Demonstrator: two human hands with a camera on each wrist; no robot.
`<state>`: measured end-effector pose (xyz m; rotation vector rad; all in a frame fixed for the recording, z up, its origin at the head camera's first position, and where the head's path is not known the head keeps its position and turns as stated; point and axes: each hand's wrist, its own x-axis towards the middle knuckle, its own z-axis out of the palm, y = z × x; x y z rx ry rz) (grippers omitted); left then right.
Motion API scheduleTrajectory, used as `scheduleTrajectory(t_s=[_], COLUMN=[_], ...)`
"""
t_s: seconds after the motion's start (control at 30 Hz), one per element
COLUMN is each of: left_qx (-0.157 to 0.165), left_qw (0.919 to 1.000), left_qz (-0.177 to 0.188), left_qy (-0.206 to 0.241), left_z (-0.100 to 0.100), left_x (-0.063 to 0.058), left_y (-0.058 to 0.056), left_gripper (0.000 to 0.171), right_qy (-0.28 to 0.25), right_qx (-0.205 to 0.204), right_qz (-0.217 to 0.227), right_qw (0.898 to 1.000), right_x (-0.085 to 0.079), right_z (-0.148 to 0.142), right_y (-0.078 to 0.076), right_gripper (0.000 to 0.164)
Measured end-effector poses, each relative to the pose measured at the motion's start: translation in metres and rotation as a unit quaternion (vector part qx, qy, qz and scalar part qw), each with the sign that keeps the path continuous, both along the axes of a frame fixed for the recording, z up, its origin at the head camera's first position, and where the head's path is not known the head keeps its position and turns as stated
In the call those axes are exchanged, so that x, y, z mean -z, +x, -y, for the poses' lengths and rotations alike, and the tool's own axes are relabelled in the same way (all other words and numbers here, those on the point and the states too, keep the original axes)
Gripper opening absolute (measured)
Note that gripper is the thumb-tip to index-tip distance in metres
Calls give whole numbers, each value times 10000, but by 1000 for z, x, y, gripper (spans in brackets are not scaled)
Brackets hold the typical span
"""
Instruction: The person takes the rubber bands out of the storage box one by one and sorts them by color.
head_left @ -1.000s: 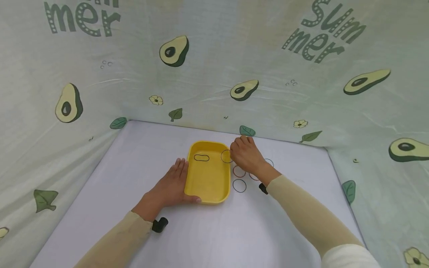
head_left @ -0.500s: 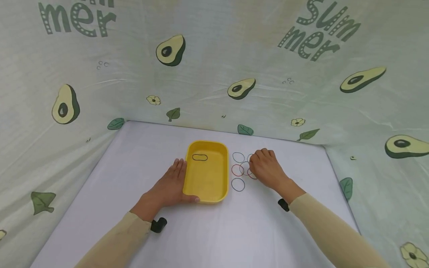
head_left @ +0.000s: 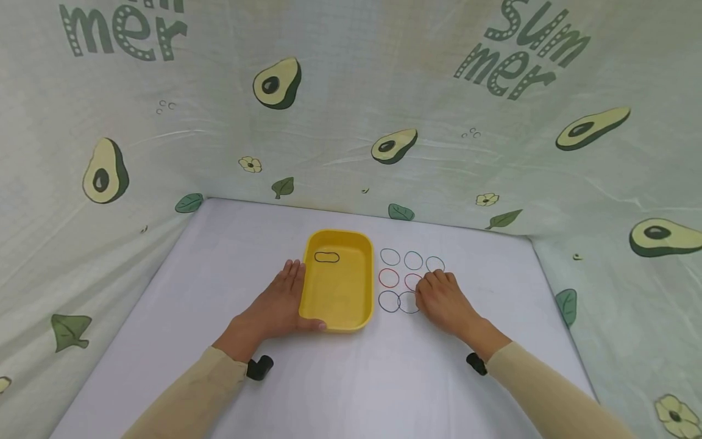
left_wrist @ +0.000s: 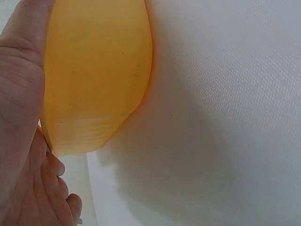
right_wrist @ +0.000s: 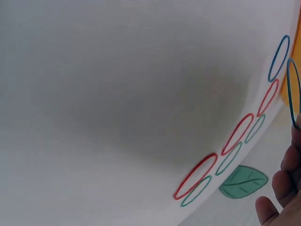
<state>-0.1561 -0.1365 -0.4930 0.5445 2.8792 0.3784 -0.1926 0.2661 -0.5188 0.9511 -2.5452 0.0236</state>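
In the head view, my left hand lies along the left side of a yellow tray, fingers straight and thumb at its near rim. The left wrist view shows the palm against the tray's outer wall. My right hand pinches a blue rubber band at its edge, right of the tray. That band overlaps another blue rubber band in the head view. Red rubber bands and green rubber bands lie flat in rows beyond; in the head view the right hand hides one red band.
A dark, elongated rubber band lies inside the tray near its far end. The white table ends at a hanging cloth printed with avocados, which rises behind and at both sides.
My right hand has left the tray's far right rim, where a green band now lies on the table. It has moved right and nearer, bringing the blue band forward. The left hand stays put.
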Motion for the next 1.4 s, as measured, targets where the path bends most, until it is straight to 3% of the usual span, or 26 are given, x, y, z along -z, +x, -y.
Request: scheduleTrajectory(t_s=[0.23, 0.6, 1.0, 1.17, 1.4], left_qx=[-67, -115, -146, -126, -123], left_qw=[10000, 9998, 9998, 9998, 9998], left_qz=[45, 91, 101, 84, 165], left_qy=[17, 158, 91, 112, 64], left_z=[0, 1, -1, 0, -1], left_x=[2, 1, 2, 1, 1], left_y=[0, 0, 0, 1, 2], left_gripper=[145, 145, 146, 145, 148], right_qy=[269, 249, 296, 172, -56], right_qx=[222, 304, 416, 302, 199], right_qz=[66, 91, 166, 2, 25], right_qw=[9994, 9992, 9986, 9994, 9998], right_x=[10, 17, 19, 20, 10], right_z=[-10, -13, -13, -14, -1], right_y=[1, -2, -2, -4, -13], right_gripper=[12, 12, 13, 13, 17])
